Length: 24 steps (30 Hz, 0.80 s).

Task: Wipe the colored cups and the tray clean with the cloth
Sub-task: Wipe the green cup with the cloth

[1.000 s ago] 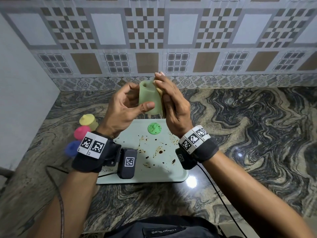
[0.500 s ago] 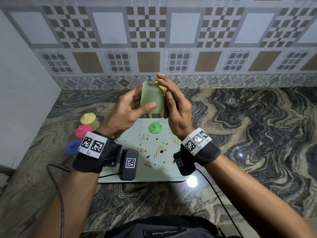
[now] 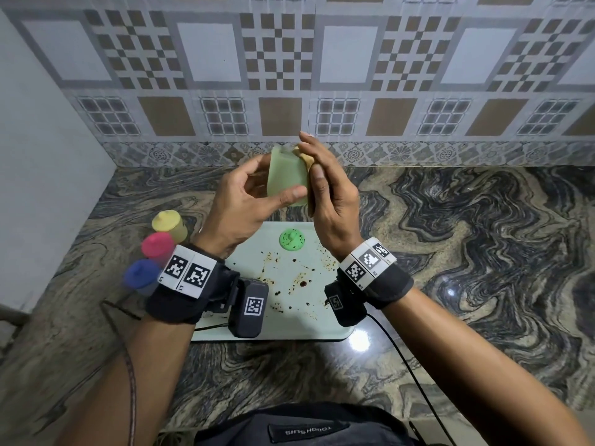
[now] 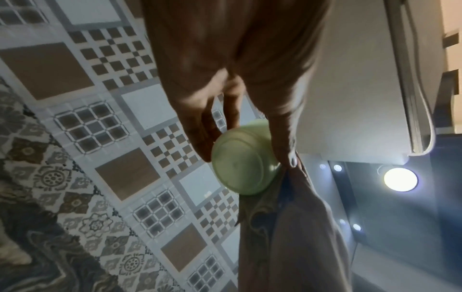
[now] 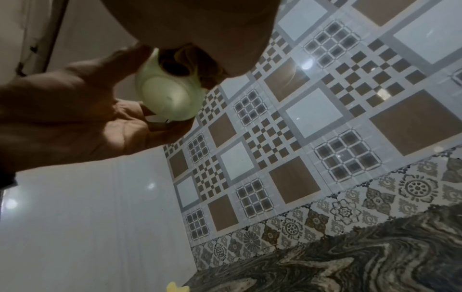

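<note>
My left hand (image 3: 244, 201) grips a pale green cup (image 3: 288, 178) in the air above the tray, thumb on its near side. My right hand (image 3: 331, 201) holds a yellowish cloth (image 3: 305, 157) against the cup's right side, and most of the cloth is hidden behind that hand. The left wrist view looks at the cup's base (image 4: 242, 158) with the cloth (image 4: 258, 207) folded beside it. In the right wrist view the cup (image 5: 170, 94) sits in my left hand (image 5: 75, 118) with the cloth (image 5: 197, 57) bunched above it. The pale tray (image 3: 289, 320) carries brown stains and a green lid (image 3: 292, 240).
Yellow (image 3: 169, 224), pink (image 3: 157, 246) and blue (image 3: 141, 275) cups stand in a row on the marble counter (image 3: 467, 252), left of the tray. A tiled wall runs behind, and a white panel closes the left side. Cables trail from both wrists.
Both hands stay raised with the cup. The right hand has slid slightly along the cup's side with the cloth, and the cup has tilted a little.
</note>
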### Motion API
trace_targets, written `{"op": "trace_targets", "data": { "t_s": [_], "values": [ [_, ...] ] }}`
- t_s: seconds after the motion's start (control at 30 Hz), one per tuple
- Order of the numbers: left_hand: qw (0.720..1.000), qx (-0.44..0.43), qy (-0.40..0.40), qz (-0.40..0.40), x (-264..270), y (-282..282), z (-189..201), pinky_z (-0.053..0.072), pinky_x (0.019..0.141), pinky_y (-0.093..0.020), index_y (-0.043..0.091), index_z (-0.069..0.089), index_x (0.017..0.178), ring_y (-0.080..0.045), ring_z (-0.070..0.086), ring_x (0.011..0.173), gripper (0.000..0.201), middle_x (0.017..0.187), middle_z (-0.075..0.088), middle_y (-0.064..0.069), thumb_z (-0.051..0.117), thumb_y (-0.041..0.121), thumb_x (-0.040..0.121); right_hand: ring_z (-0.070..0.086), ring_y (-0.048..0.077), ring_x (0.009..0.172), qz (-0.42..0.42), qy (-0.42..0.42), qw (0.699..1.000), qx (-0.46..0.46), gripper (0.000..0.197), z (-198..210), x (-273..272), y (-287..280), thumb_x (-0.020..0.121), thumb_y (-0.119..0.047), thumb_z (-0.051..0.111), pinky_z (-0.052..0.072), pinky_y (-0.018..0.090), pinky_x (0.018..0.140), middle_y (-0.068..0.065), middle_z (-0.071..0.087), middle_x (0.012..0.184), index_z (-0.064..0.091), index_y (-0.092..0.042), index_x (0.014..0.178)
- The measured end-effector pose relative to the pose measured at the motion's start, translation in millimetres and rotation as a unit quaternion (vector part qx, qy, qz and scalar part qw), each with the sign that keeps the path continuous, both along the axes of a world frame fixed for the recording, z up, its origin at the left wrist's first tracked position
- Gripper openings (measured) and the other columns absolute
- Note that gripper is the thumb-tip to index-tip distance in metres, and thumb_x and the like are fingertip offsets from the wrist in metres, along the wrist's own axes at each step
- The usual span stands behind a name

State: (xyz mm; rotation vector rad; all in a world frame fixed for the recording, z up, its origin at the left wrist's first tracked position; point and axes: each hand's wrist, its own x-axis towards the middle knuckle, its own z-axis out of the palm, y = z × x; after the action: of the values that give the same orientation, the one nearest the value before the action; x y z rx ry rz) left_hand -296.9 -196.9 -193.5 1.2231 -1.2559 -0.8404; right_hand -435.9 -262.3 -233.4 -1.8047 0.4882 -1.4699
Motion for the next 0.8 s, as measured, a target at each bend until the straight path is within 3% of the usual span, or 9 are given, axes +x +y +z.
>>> {"op": "trace_targets", "data": {
  "t_s": [0.1, 0.17, 0.23, 0.3, 0.4, 0.6, 0.73, 0.8],
  "values": [
    [0.999, -0.013, 0.025, 0.04, -0.2, -1.1, -3.6, 0.056, 0.09, -0.036, 0.009, 0.06, 0.123, -0.019, 0.068, 0.106, 0.064, 0.115, 0.071, -0.005, 0.088, 0.025, 0.068, 0.044, 0.033, 0.14, 0.002, -0.002, 1.0, -0.003, 0.034, -2.3, -0.1, -0.5, 0.105, -0.006, 0.038, 0.036, 0.059, 0.114, 0.025, 0.05, 0.144, 0.056, 0.009, 0.129],
    [0.999, 0.001, 0.051, 0.019, 3.0, -2.4, -6.2, 0.056, 0.088, -0.032, 0.004, 0.056, 0.121, -0.02, 0.068, 0.105, 0.06, 0.113, 0.07, -0.009, 0.086, 0.02, 0.072, 0.045, 0.032, 0.139, 0.003, -0.005, 1.0, 0.006, 0.033, -2.9, -0.8, -0.6, 0.104, -0.003, 0.037, 0.037, 0.056, 0.115, 0.026, 0.051, 0.143, 0.056, 0.01, 0.128],
    [0.999, 0.021, 0.028, -0.008, 6.7, -4.3, -6.8, 0.055, 0.087, -0.031, 0.002, 0.055, 0.118, -0.019, 0.069, 0.104, 0.05, 0.11, 0.071, -0.009, 0.081, 0.018, 0.077, 0.045, 0.032, 0.14, 0.0, -0.005, 1.0, 0.011, 0.034, -5.5, -1.6, -0.3, 0.104, -0.004, 0.037, 0.036, 0.055, 0.115, 0.026, 0.05, 0.143, 0.056, 0.011, 0.128],
    [0.999, 0.027, -0.015, -0.014, 7.6, -6.0, -5.8, 0.054, 0.091, -0.034, 0.007, 0.059, 0.117, -0.017, 0.068, 0.105, 0.05, 0.111, 0.071, -0.005, 0.081, 0.027, 0.078, 0.043, 0.032, 0.141, -0.007, -0.003, 1.0, 0.013, 0.035, -9.3, -1.2, 0.8, 0.105, -0.007, 0.037, 0.035, 0.055, 0.116, 0.026, 0.049, 0.145, 0.055, 0.01, 0.13],
    [0.997, 0.005, -0.071, 0.029, 5.6, -6.5, -7.7, 0.056, 0.09, -0.038, 0.014, 0.063, 0.118, -0.015, 0.069, 0.101, 0.067, 0.109, 0.072, 0.0, 0.087, 0.047, 0.063, 0.041, 0.032, 0.143, -0.007, 0.005, 1.0, 0.016, 0.036, -12.4, -0.2, 2.6, 0.105, -0.011, 0.038, 0.034, 0.056, 0.116, 0.024, 0.048, 0.146, 0.055, 0.007, 0.131],
    [0.998, 0.046, 0.037, -0.021, 8.5, -7.2, -15.8, 0.055, 0.089, -0.03, -0.001, 0.05, 0.123, -0.017, 0.068, 0.104, 0.061, 0.113, 0.07, -0.009, 0.077, 0.019, 0.073, 0.043, 0.031, 0.142, -0.001, 0.004, 0.999, 0.036, 0.034, -16.2, -1.9, 1.7, 0.105, -0.007, 0.038, 0.033, 0.059, 0.116, 0.023, 0.05, 0.145, 0.056, 0.006, 0.131],
    [0.999, 0.042, -0.031, 0.006, 4.5, -9.0, -17.8, 0.054, 0.09, -0.033, 0.01, 0.059, 0.119, -0.014, 0.068, 0.104, 0.066, 0.11, 0.072, -0.001, 0.086, 0.041, 0.067, 0.039, 0.031, 0.144, -0.012, 0.012, 0.999, 0.035, 0.036, -20.0, 0.7, 5.2, 0.105, -0.011, 0.039, 0.032, 0.059, 0.117, 0.022, 0.048, 0.148, 0.055, 0.004, 0.133],
    [0.998, 0.034, -0.051, 0.023, 6.0, -9.1, -17.0, 0.055, 0.091, -0.033, 0.015, 0.062, 0.122, -0.012, 0.069, 0.102, 0.071, 0.109, 0.073, 0.002, 0.087, 0.044, 0.062, 0.038, 0.029, 0.145, -0.018, 0.019, 0.999, 0.032, 0.036, -21.8, 1.0, 6.7, 0.105, -0.01, 0.039, 0.032, 0.056, 0.118, 0.021, 0.048, 0.148, 0.055, 0.005, 0.133]
  ]
}}
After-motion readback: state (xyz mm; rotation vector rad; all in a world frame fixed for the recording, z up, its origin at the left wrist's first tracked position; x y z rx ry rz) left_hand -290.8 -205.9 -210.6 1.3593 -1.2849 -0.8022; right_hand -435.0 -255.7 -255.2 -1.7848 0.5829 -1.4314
